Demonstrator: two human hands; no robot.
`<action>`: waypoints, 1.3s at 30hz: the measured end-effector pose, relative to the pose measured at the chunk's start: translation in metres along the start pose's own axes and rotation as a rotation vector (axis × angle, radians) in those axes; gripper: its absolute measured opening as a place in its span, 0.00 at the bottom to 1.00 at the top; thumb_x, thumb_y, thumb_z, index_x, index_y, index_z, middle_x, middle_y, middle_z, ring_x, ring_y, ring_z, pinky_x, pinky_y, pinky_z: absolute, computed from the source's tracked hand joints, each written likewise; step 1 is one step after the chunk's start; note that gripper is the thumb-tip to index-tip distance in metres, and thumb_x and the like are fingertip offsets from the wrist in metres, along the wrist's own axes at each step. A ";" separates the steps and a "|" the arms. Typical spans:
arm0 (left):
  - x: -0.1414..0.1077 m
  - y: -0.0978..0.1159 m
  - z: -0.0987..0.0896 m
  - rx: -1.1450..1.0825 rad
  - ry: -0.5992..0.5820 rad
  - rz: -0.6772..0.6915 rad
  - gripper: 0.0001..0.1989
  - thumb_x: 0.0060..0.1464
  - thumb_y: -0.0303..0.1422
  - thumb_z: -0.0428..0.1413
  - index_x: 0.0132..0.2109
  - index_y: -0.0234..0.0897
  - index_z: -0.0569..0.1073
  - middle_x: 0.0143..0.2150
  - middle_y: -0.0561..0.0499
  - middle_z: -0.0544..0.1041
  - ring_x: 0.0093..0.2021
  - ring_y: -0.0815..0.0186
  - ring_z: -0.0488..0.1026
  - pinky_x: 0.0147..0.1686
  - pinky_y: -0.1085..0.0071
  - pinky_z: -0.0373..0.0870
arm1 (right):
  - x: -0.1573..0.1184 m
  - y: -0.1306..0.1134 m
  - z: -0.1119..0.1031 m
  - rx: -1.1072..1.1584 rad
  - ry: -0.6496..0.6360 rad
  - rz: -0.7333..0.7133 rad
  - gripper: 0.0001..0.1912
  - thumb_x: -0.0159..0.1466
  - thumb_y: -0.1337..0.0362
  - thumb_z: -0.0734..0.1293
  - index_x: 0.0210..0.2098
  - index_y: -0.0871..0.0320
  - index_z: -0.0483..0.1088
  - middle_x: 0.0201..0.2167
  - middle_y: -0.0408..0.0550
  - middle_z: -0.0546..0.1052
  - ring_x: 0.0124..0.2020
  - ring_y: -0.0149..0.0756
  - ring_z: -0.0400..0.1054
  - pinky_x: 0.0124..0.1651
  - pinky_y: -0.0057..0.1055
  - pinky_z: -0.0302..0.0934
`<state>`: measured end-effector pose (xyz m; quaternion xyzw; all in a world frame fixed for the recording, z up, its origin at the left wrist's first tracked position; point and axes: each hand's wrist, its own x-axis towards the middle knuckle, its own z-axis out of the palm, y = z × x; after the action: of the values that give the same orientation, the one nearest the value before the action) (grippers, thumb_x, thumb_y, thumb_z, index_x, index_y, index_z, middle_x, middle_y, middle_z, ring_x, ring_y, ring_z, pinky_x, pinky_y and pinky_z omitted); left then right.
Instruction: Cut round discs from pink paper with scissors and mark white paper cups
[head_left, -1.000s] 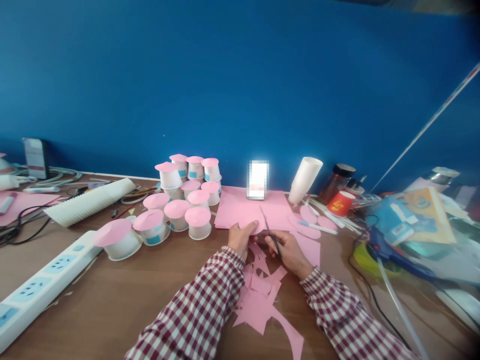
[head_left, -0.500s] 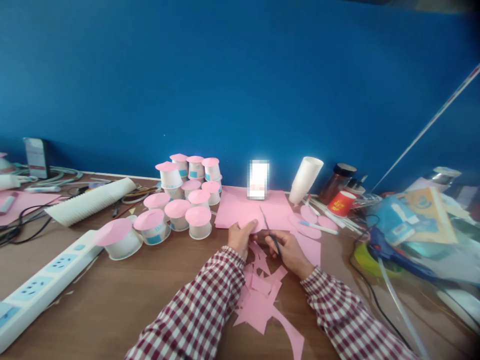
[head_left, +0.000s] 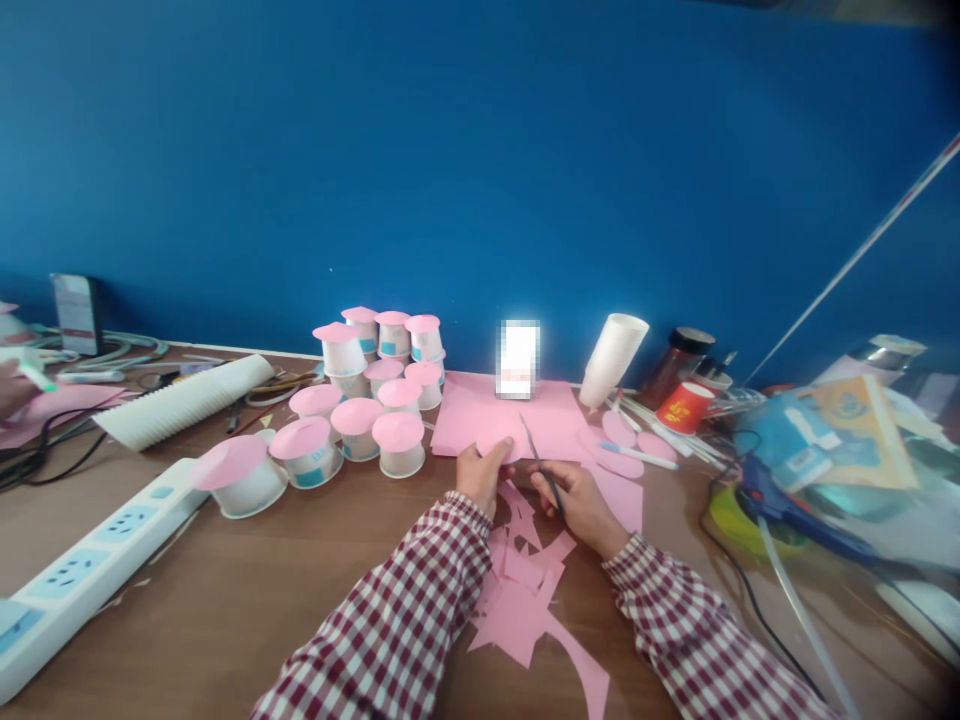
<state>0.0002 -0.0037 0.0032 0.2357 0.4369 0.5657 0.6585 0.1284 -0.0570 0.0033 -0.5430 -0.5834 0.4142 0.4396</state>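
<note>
My left hand (head_left: 482, 472) pinches a piece of pink paper (head_left: 498, 436), thumb on top, in front of a stack of pink sheets (head_left: 459, 412). The paper's outline blends with the sheets behind it. Close by on the right, my right hand (head_left: 576, 502) is closed around dark scissors (head_left: 541, 462). Their blades point up and away, beside the paper; the handles are mostly hidden by my fingers. Below both hands lie pink paper scraps (head_left: 517, 610) with curved, cut edges. Several pink ovals (head_left: 619, 430) rest to the right of the stack, with a white and blue pen (head_left: 637, 455) across them.
Paper cups (head_left: 400, 458) topped with pink discs stand to the left, some stacked. Around them are a power strip (head_left: 97, 560) and nested cups (head_left: 187, 400). On the right are a red cup (head_left: 684, 408) and blue glue gun (head_left: 795, 515). Another person's hand (head_left: 11, 388) shows far left.
Another person's hand with a white and green pen has come into view at the far left edge. My hands, the paper and the scissors look almost unmoved; the view has shifted slightly.
</note>
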 end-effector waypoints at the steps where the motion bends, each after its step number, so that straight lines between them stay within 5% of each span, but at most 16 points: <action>1: 0.000 0.000 0.000 -0.003 0.006 0.004 0.13 0.37 0.30 0.65 0.32 0.27 0.73 0.26 0.48 0.74 0.19 0.75 0.65 0.17 0.78 0.65 | 0.000 0.000 0.000 -0.005 0.002 0.000 0.17 0.58 0.52 0.64 0.35 0.61 0.71 0.15 0.38 0.64 0.16 0.26 0.57 0.20 0.24 0.56; 28: 0.004 -0.004 -0.003 -0.062 0.015 0.045 0.17 0.35 0.34 0.65 0.33 0.28 0.73 0.25 0.51 0.72 0.20 0.76 0.66 0.20 0.78 0.65 | -0.001 -0.004 0.000 -0.037 -0.013 -0.008 0.14 0.58 0.55 0.63 0.32 0.60 0.71 0.14 0.37 0.64 0.16 0.26 0.58 0.20 0.24 0.55; 39: 0.001 -0.002 -0.001 -0.084 0.013 0.032 0.15 0.35 0.31 0.65 0.33 0.29 0.73 0.27 0.50 0.74 0.22 0.75 0.68 0.20 0.79 0.67 | 0.003 0.009 -0.002 0.027 0.038 0.022 0.16 0.58 0.54 0.64 0.38 0.61 0.70 0.17 0.38 0.67 0.17 0.27 0.60 0.22 0.25 0.57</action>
<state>0.0002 -0.0030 0.0008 0.2113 0.4130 0.5956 0.6558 0.1324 -0.0530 -0.0050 -0.5511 -0.5632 0.4164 0.4535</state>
